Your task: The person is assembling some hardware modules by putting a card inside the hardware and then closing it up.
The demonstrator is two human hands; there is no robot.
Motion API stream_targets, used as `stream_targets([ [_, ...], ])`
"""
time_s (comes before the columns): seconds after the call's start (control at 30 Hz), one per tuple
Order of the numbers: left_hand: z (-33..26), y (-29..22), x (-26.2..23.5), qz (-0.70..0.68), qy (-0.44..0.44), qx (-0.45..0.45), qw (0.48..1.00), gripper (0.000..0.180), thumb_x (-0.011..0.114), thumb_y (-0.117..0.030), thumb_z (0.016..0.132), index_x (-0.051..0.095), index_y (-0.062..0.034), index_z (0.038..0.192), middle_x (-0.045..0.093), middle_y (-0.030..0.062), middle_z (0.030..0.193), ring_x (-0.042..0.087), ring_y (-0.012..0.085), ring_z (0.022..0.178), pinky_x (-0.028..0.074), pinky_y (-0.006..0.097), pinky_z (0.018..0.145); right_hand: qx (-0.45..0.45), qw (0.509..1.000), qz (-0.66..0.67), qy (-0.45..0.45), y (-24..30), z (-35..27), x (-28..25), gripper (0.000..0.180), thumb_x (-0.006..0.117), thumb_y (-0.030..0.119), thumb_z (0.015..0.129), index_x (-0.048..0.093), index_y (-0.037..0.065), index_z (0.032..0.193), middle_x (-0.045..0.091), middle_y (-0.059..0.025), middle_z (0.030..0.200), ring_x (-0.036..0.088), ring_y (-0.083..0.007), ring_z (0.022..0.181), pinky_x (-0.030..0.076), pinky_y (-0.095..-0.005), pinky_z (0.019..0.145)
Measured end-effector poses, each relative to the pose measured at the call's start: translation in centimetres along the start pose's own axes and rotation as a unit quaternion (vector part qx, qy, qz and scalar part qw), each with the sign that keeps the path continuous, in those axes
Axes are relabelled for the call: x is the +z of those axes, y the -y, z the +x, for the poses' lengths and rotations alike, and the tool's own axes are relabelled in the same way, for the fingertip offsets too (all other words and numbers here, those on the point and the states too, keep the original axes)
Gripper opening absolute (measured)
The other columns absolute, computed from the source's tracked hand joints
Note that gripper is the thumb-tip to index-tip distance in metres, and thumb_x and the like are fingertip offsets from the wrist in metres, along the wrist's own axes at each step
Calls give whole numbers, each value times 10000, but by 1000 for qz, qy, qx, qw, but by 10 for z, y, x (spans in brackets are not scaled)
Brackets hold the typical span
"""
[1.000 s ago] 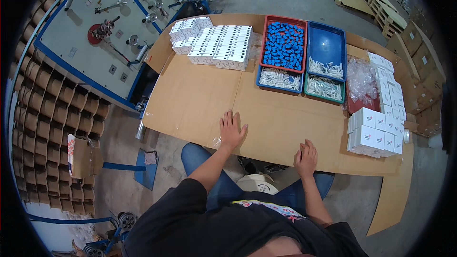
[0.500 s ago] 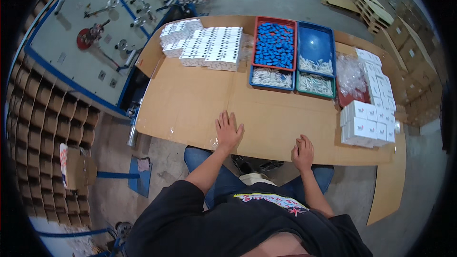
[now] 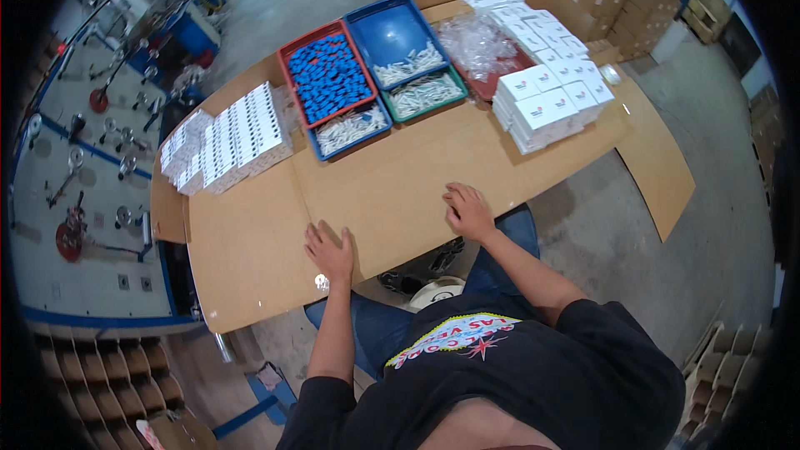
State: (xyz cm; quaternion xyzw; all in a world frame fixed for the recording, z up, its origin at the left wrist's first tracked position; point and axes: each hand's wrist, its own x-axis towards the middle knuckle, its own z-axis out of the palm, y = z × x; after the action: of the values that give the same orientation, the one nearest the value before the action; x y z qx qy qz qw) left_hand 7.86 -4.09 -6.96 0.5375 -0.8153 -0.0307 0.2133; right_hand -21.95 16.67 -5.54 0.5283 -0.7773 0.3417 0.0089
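Your left hand (image 3: 331,252) and right hand (image 3: 468,211) lie flat, fingers spread, empty, on the cardboard-covered counter (image 3: 400,183); trays (image 3: 367,75) sit at twelve o'clock.

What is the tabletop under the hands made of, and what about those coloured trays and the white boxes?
The table cover looks like matt brown corrugated cardboard: fold creases and flaps show. Both hands, left and right, lie flat on it. The blue tray looks like moulded plastic, smooth with a slight sheen. The white boxes seem to be thin printed card, judging by their sharp folded edges.
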Motion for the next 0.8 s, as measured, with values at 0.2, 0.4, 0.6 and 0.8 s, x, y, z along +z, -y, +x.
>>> stream_targets([
  [0.2, -18, -3, -6, -177, -33, 27, 983, 510, 721, -279, 903, 575, -24, 1320, 523, 203, 1410, 468, 395, 1339, 332, 556, 1127, -12, 1000, 10, 1, 1, -3, -2, 303, 647, 165, 831, 651, 80, 1122, 610, -112, 1310, 573, -313, 1242, 444, -450, 1074],
  [0.4, -51, -47, -11, -75, -40, 83, 993, 419, 697, -221, 915, 595, -27, 1272, 533, 200, 1384, 438, 395, 1357, 315, 565, 1133, -20, 1000, 7, -10, 1, -4, -4, 292, 638, 162, 840, 642, 71, 1117, 608, -113, 1304, 569, -305, 1242, 437, -445, 1071],
  [0.6, -112, -75, -13, -313, 179, 279, 890, 114, 699, -134, 875, 679, -75, 971, 666, 109, 861, 655, 338, 809, 520, 440, 806, -29, 999, 4, -17, 0, -2, -5, 267, 623, 161, 853, 646, 72, 1103, 614, -113, 1282, 567, -295, 1239, 433, -437, 1068],
  [0.8, -145, -115, 18, -141, 324, 382, 854, 567, 679, -377, 930, 549, -78, 1393, 539, 183, 1379, 545, 379, 1250, 487, 481, 994, -22, 999, 9, -25, 0, -4, -6, 244, 621, 156, 852, 652, 77, 1080, 613, -111, 1284, 565, -288, 1245, 432, -436, 1061],
])
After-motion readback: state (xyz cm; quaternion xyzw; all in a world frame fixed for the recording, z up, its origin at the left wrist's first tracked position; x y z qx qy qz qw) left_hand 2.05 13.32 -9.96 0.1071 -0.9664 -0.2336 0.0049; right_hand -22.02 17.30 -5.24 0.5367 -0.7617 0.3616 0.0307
